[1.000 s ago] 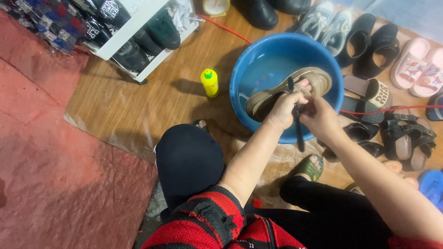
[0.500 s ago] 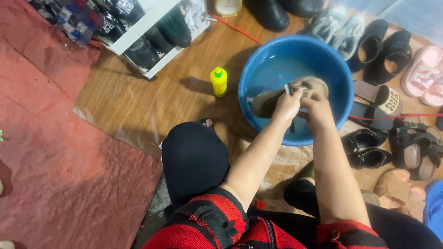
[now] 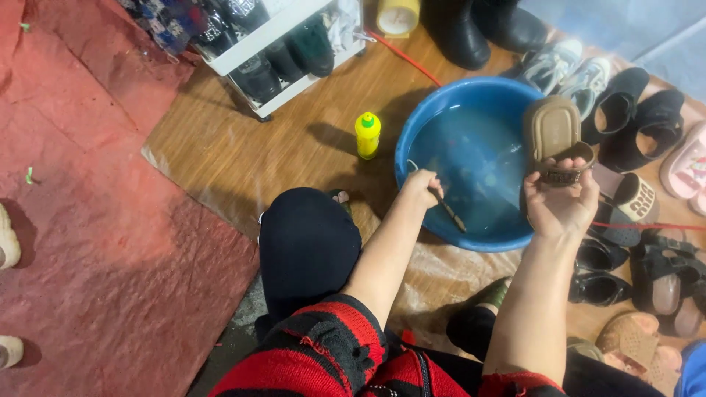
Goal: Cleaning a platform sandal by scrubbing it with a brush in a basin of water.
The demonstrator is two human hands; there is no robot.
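My right hand [image 3: 562, 200] grips a tan sandal [image 3: 554, 140] by its heel end and holds it sole-up over the right side of a blue basin [image 3: 419, 143] filled with water. My left hand [image 3: 421, 189] rests at the basin's near rim, closed on a thin dark brush [image 3: 450, 212] whose end points down into the water. I sit low, with my dark-trousered knee [image 3: 305, 242] just left of the basin.
A yellow bottle [image 3: 368, 134] stands left of the basin. A white shoe rack [image 3: 283, 51] and black boots [image 3: 478, 29] lie beyond it. Several sandals and shoes [image 3: 640, 220] crowd the floor on the right. A red mat [image 3: 95, 220] covers the left.
My right hand has lifted the sandal out of the water and turned it sole-up to the right. My left hand drew back to the near rim with the brush.
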